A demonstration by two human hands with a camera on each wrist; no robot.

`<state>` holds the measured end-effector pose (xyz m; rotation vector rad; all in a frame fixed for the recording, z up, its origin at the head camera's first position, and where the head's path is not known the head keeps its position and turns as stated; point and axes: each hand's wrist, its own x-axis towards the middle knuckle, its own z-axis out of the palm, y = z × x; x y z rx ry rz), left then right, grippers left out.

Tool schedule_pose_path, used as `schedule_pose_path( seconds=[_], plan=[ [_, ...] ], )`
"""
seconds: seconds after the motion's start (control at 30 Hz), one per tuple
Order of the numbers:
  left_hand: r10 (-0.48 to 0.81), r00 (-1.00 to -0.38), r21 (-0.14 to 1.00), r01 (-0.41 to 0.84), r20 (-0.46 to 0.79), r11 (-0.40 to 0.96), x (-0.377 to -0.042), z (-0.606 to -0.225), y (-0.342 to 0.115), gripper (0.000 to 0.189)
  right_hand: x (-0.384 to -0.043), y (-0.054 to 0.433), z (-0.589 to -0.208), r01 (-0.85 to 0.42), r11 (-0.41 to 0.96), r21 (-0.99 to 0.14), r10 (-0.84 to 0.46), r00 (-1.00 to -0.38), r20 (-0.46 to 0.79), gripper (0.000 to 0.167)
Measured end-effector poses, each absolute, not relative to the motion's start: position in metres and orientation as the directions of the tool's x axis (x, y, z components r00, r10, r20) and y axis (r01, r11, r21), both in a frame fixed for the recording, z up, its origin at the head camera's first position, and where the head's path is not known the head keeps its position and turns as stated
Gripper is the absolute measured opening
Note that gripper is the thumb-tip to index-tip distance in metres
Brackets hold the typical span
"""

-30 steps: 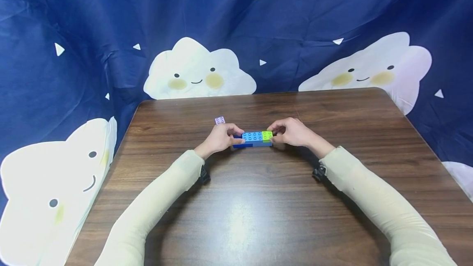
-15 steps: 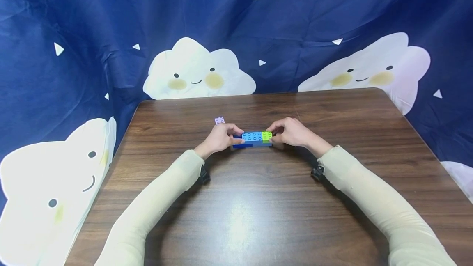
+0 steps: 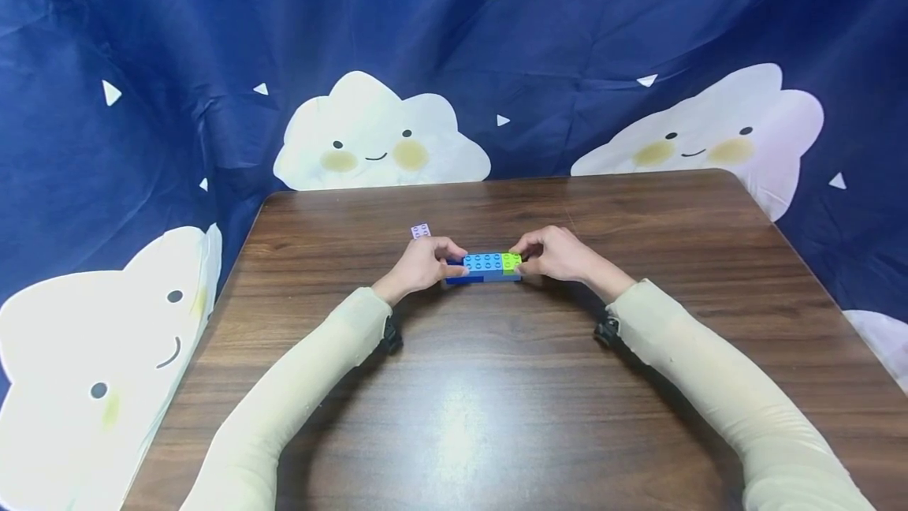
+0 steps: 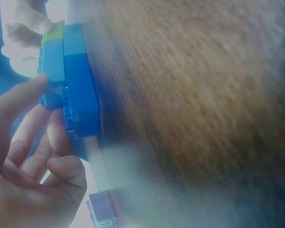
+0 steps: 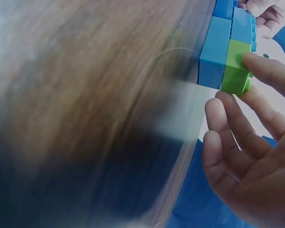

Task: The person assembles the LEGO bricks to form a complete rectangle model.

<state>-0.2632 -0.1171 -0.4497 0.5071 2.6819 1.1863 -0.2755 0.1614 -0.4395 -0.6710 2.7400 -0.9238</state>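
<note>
A two-layer row of toy building bricks stands on the table between my hands. On its top layer a light blue brick [image 3: 483, 262] sits beside a small lime green brick [image 3: 511, 262]. Below them lie a dark blue brick [image 4: 83, 95] on the left and a medium blue brick [image 5: 214, 52] on the right. My left hand [image 3: 420, 262] pinches the left end of the light blue brick between thumb and fingers. With thumb and forefinger, my right hand [image 3: 559, 253] pinches the green brick at the other end. Bare studs of the dark blue brick show in the left wrist view.
A small lilac brick [image 3: 420, 231] lies on the table behind my left hand. The brown wooden table [image 3: 454, 385] reaches back to a dark blue curtain [image 3: 539, 46] printed with white clouds.
Both hands keep their hold at the two ends of the brick row. The bricks show no clear change, and the whole view shifts only very slightly.
</note>
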Motion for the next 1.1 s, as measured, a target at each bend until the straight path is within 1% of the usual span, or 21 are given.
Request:
schedule_pose_path(
  seconds=[0.27,0.63,1.1],
  plan=[
    [0.376,-0.927,0.751,0.255,0.01,0.609,-0.2638,-0.4511,-0.1165,0.024,-0.2761,0.1621,-0.4401,-0.35,0.708,-0.613,-0.455,-0.89,-0.018,0.028],
    [0.383,-0.923,0.749,0.236,-0.025,0.619,-0.2656,-0.4528,-0.1178,0.026,-0.2759,0.162,-0.4414,-0.336,0.712,-0.617,-0.448,-0.893,-0.032,0.028],
    [0.419,-0.907,0.697,0.315,0.023,0.644,-0.2661,-0.4532,-0.1194,0.027,-0.2756,0.1631,-0.4421,-0.343,0.703,-0.623,-0.458,-0.889,-0.027,0.029]
  ],
)
